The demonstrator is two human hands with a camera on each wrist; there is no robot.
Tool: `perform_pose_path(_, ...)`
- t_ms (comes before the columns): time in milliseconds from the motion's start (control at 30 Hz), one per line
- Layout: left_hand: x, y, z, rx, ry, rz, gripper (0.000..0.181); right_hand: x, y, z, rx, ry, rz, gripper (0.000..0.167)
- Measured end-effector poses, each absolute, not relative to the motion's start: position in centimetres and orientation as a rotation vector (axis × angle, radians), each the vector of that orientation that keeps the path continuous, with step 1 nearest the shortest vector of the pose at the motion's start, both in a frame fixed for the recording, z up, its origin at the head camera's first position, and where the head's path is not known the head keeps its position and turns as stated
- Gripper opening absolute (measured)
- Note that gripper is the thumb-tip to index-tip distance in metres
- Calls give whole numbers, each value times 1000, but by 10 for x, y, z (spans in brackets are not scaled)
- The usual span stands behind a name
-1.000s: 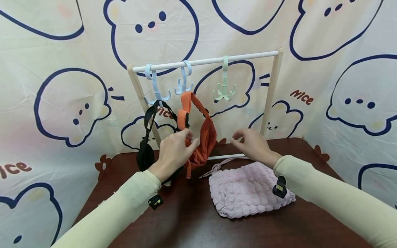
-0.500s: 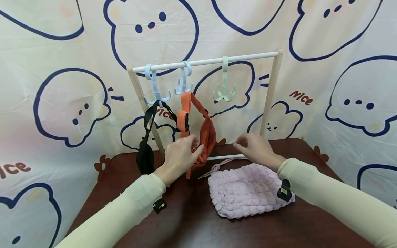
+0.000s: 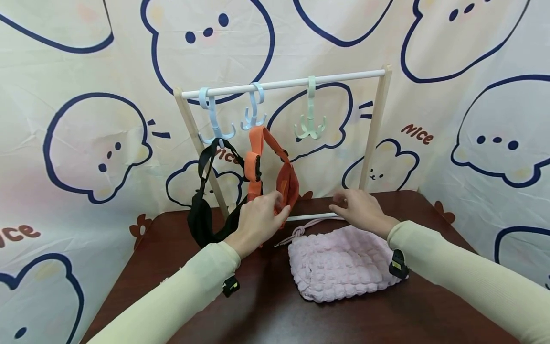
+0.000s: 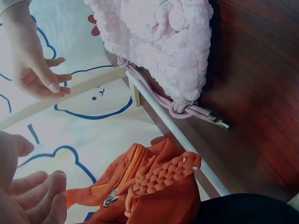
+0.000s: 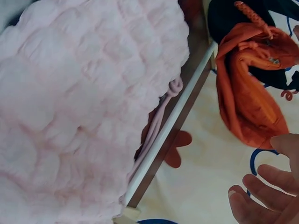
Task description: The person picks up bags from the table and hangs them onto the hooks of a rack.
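Note:
An orange waist bag [image 3: 287, 184] with a braided zip pull [image 4: 161, 176] hangs from the middle blue hook [image 3: 254, 117]. In front of it, in the head view, is my left hand [image 3: 263, 220], fingers loosely bent and holding nothing; whether it touches the bag I cannot tell. My right hand [image 3: 360, 210] hovers above the far part of a pink puffy bag [image 3: 343, 265], its fingers [image 5: 261, 186] relaxed and apart with nothing in them. That pink bag lies on the table, its knotted cord [image 5: 174, 87] toward the rack. A black bag [image 3: 199, 217] hangs at the left.
The rack has a white top bar [image 3: 283, 85], wooden side posts [image 3: 375, 129] and a low white bar [image 3: 315, 217]. Another blue hook [image 3: 215, 119] carries the black bag's strap, while a green hook [image 3: 310, 119] bears nothing. A cartoon-print cloth [image 3: 107, 267] surrounds the dark table [image 3: 301, 325].
My left hand has shifted right and down across the front of the orange waist bag. My right hand has moved slightly right and down. Both bags on the hooks stay hanging.

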State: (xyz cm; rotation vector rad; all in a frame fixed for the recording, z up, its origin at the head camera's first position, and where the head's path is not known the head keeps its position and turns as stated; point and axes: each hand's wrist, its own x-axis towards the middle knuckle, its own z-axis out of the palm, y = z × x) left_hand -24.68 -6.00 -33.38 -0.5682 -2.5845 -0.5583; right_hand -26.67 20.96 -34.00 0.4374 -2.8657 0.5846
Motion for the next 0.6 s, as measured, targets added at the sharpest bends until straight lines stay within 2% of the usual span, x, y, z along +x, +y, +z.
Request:
perform_pose_path(267, -248, -52, -346, -581, -2671, -498, 28, -271, 219, -348, 436, -2915, 565, 33)
perform_pose_path(600, -251, -45, -363, -589, -2725, -448, 23, -274, 224, -358, 435, -2998, 547, 39)
